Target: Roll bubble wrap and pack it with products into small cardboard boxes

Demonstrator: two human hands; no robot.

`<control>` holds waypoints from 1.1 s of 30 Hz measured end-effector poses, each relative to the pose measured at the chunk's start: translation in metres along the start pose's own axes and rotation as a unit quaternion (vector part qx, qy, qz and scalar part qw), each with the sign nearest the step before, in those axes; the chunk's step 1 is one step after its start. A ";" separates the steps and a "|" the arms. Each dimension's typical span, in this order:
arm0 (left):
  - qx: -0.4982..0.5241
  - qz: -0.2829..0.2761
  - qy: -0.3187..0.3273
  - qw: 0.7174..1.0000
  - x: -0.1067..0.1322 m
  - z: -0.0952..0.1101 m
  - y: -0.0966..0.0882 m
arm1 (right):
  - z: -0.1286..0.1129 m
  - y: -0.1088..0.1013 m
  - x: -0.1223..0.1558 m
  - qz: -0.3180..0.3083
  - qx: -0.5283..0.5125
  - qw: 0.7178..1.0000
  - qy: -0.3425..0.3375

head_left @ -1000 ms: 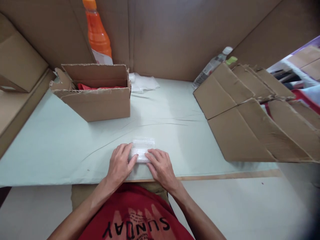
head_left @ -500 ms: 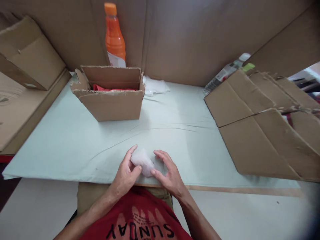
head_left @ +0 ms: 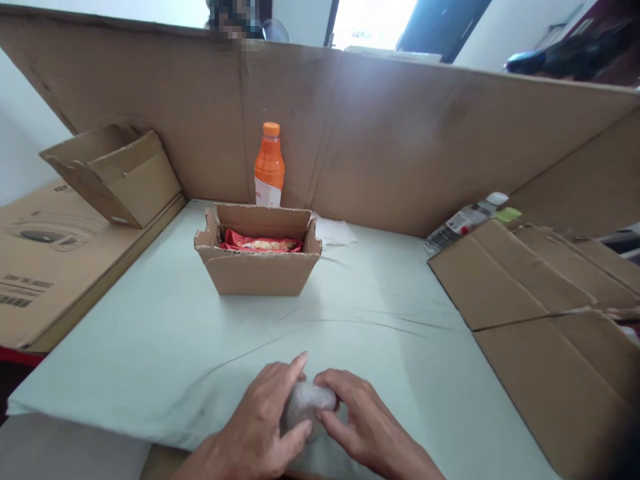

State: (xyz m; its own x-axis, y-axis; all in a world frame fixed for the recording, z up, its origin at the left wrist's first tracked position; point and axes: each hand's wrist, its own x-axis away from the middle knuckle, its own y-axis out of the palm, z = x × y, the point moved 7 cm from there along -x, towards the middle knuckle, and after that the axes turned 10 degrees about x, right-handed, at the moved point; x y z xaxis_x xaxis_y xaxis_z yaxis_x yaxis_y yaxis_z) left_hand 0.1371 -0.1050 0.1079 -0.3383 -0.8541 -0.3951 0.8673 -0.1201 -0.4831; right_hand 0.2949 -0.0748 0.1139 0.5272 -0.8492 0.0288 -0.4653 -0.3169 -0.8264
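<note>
Left hand [head_left: 260, 427] and right hand [head_left: 373, 430] pinch a whitish plastic bundle [head_left: 311, 401] between them at bottom centre, near the table [head_left: 150, 347] edge. Mid-frame sits an open cardboard box [head_left: 257, 277] holding a red packet [head_left: 260, 244]; behind it, an orange bottle [head_left: 269, 167].

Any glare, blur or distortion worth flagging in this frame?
Head view: window at top blown out; left hand, right hand and the wad between them slightly soft; box and bottle sharp; wall top edge slants; lower right corner darkened.
</note>
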 end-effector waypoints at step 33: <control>-0.232 0.300 0.059 0.923 -0.055 -0.040 -0.174 | -0.053 -0.148 -0.206 0.016 0.121 0.981 -0.151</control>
State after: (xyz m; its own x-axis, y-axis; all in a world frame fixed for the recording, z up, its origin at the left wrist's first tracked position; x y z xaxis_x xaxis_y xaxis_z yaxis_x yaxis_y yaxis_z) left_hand -0.0096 -0.0164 0.1824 0.0917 -0.6324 -0.7692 0.6710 0.6100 -0.4216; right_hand 0.2178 0.1245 0.2605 0.7180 -0.6823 -0.1377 -0.3232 -0.1515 -0.9341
